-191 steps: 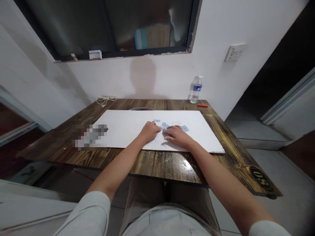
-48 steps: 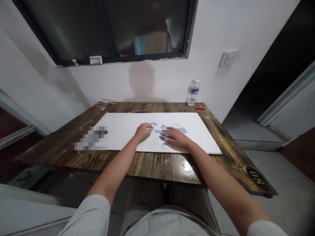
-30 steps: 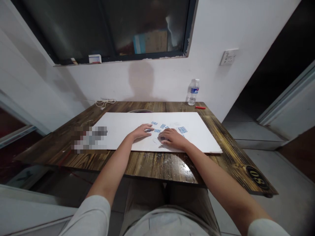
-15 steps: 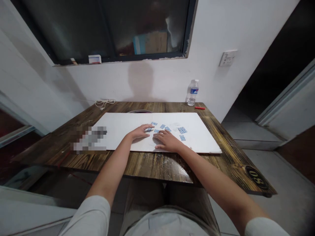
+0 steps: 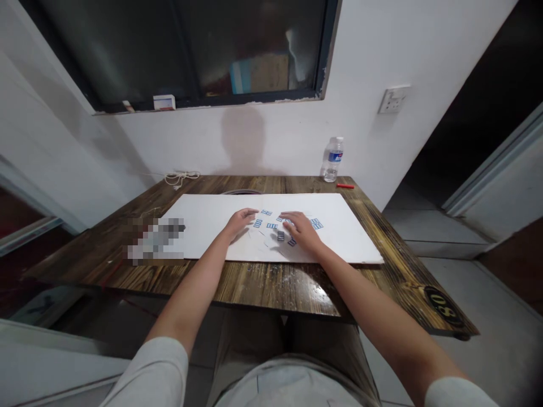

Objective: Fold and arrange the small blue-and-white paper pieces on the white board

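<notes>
Several small rectangular pieces with blue outlines and bars lie scattered on a white board [image 5: 203, 226]; their kind is too small to make out. My left hand [image 5: 241, 223] rests at the left of the group, fingers loosely curved and nothing visible in them. Closest to its fingertips is one barred piece [image 5: 257, 223]. Over the right part of the group is my right hand [image 5: 302, 230], fingers stretched to the left and partly covering some pieces. Beneath its thumb side lie a dark-looking piece [image 5: 280, 236] and a tilted one [image 5: 292, 242]. Thin lines mark the board between the hands.
The board lies on a dark wooden table [image 5: 271, 288]. At the back right stand a water bottle [image 5: 333, 160] and a red pen [image 5: 345, 186]. A white cord [image 5: 181, 178] is coiled at the back left. A blurred patch [image 5: 156, 240] covers the board's left end.
My right hand has moved right and slightly away from me, uncovering pieces near the middle. My left hand has drawn back a little to the left.
</notes>
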Demonstrator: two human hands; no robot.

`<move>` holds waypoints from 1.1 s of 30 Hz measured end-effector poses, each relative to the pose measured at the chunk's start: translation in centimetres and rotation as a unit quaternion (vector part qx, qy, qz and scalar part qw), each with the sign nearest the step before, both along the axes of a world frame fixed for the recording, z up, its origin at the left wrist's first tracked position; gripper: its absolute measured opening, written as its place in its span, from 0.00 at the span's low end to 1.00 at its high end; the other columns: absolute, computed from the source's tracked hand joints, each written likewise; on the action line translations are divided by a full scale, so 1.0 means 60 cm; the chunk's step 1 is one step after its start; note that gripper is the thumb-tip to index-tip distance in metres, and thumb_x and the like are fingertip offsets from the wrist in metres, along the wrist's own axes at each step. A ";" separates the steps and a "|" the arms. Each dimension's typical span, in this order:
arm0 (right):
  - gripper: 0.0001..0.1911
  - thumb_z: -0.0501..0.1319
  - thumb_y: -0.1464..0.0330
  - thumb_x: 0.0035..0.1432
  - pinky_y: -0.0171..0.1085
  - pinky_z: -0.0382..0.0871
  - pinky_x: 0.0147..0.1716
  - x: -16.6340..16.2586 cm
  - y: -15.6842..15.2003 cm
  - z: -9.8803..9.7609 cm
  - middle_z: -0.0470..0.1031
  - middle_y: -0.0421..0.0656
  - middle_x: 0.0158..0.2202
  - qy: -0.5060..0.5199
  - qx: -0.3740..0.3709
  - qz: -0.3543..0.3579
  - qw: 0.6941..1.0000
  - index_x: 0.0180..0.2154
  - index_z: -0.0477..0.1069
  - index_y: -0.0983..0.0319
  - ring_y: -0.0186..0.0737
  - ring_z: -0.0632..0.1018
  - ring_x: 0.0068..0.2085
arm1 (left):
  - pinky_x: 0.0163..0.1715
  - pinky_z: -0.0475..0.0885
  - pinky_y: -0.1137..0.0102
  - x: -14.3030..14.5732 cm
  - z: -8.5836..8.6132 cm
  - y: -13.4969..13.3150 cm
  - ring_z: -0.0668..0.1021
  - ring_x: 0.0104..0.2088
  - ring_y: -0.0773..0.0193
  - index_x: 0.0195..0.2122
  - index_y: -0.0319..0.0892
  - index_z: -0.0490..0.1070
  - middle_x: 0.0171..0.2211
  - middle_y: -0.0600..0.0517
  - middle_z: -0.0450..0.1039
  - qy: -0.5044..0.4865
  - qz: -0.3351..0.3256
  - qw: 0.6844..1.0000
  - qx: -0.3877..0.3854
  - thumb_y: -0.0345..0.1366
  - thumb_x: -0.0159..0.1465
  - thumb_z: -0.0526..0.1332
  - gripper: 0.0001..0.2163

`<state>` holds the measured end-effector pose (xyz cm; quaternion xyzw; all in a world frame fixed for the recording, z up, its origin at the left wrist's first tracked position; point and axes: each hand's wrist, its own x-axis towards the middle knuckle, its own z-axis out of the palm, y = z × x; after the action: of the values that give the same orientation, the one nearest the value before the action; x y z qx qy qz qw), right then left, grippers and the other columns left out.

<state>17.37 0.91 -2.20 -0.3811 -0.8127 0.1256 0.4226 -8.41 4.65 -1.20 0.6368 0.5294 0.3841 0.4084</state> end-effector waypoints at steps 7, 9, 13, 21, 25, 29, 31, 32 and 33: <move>0.20 0.51 0.55 0.65 0.50 0.65 0.48 0.048 0.031 -0.004 0.79 0.47 0.41 0.085 -0.029 -0.149 0.985 0.41 0.77 0.58 0.51 0.73 0.45 | 0.57 0.66 0.57 0.003 0.017 -0.007 0.73 0.55 0.54 0.45 0.46 0.77 0.53 0.46 0.73 0.079 -0.141 0.981 0.109 0.46 0.54 0.69 0.19; 0.17 0.54 0.56 0.64 0.49 0.65 0.47 0.051 0.033 -0.006 0.78 0.47 0.40 0.065 -0.032 -0.150 0.986 0.38 0.77 0.57 0.50 0.73 0.44 | 0.61 0.61 0.56 0.007 0.023 -0.011 0.69 0.59 0.53 0.45 0.47 0.78 0.56 0.46 0.71 0.113 -0.209 0.961 0.144 0.44 0.51 0.71 0.20; 0.12 0.59 0.59 0.62 0.47 0.64 0.46 0.039 0.024 -0.004 0.77 0.46 0.38 -0.020 -0.024 -0.072 0.997 0.34 0.78 0.57 0.47 0.72 0.42 | 0.62 0.59 0.55 0.019 0.030 -0.019 0.67 0.61 0.53 0.39 0.48 0.81 0.55 0.45 0.71 0.132 -0.267 0.940 0.164 0.42 0.49 0.73 0.15; 0.16 0.55 0.57 0.63 0.47 0.64 0.44 0.044 0.029 -0.001 0.77 0.46 0.36 0.028 -0.019 -0.126 0.992 0.33 0.78 0.57 0.48 0.71 0.40 | 0.65 0.52 0.52 0.030 0.047 -0.027 0.62 0.65 0.49 0.28 0.52 0.82 0.53 0.47 0.74 0.162 -0.339 0.918 0.122 0.44 0.46 0.75 0.08; 0.17 0.55 0.56 0.61 0.45 0.65 0.42 0.073 0.043 -0.002 0.77 0.45 0.34 0.134 -0.034 -0.215 0.967 0.31 0.76 0.59 0.46 0.72 0.37 | 0.64 0.53 0.53 0.027 0.053 -0.023 0.62 0.65 0.50 0.27 0.52 0.82 0.52 0.48 0.75 0.152 -0.356 0.914 0.125 0.41 0.45 0.76 0.08; 0.18 0.54 0.57 0.59 0.46 0.65 0.44 0.098 0.058 -0.004 0.78 0.46 0.35 0.186 -0.051 -0.262 0.946 0.32 0.77 0.61 0.46 0.72 0.37 | 0.64 0.53 0.54 0.024 0.053 -0.023 0.62 0.65 0.50 0.28 0.51 0.82 0.50 0.47 0.75 0.158 -0.376 0.903 0.135 0.39 0.46 0.75 0.08; 0.18 0.53 0.58 0.58 0.46 0.65 0.44 0.111 0.065 -0.007 0.79 0.47 0.36 0.190 -0.055 -0.266 0.944 0.32 0.77 0.61 0.46 0.73 0.37 | 0.62 0.57 0.54 0.023 0.050 -0.024 0.66 0.61 0.50 0.27 0.50 0.82 0.49 0.46 0.76 0.156 -0.373 0.904 0.141 0.39 0.46 0.75 0.08; 0.17 0.53 0.59 0.58 0.46 0.65 0.44 0.118 0.068 -0.010 0.79 0.47 0.37 0.186 -0.060 -0.264 0.945 0.33 0.78 0.61 0.46 0.73 0.37 | 0.61 0.59 0.54 0.023 0.048 -0.025 0.69 0.59 0.50 0.27 0.49 0.82 0.48 0.46 0.76 0.160 -0.367 0.904 0.146 0.40 0.46 0.75 0.07; 0.17 0.53 0.60 0.57 0.46 0.65 0.44 0.123 0.071 -0.013 0.79 0.47 0.38 0.176 -0.066 -0.264 0.946 0.34 0.78 0.61 0.47 0.74 0.37 | 0.59 0.61 0.55 0.024 0.046 -0.026 0.70 0.57 0.51 0.26 0.48 0.81 0.48 0.46 0.76 0.168 -0.358 0.906 0.153 0.41 0.48 0.74 0.07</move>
<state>24.78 5.18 -2.96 -0.5811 -0.5855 0.1279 0.5506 -7.00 3.09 1.58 0.8932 0.2611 0.1754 0.3214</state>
